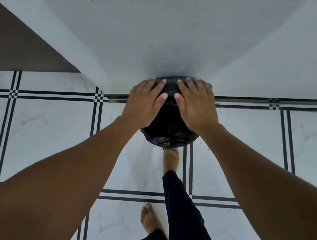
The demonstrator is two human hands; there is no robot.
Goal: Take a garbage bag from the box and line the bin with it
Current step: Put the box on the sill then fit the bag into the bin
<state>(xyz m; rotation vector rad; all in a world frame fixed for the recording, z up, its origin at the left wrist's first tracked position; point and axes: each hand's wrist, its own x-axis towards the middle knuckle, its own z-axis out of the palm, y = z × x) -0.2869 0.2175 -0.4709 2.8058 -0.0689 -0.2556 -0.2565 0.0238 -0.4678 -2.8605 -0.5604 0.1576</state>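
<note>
A black garbage bag [168, 137] covers a round bin that stands on the floor against the white wall. The bag's crinkled plastic hangs over the near side, and the bin's dark top edge [171, 80] shows between my fingers. My left hand [144, 102] lies palm down on the left of the top, fingers spread flat. My right hand [195, 106] lies the same way on the right, its thumb close to the left thumb. Neither hand curls around the plastic. The bin's body is hidden under the bag. No bag box is in view.
A white wall [164, 31] rises right behind the bin. A brown surface [13, 46] juts in at the left. The floor [53, 127] is white tile with black line borders. My bare feet [170, 159] [149, 220] stand just in front of the bin.
</note>
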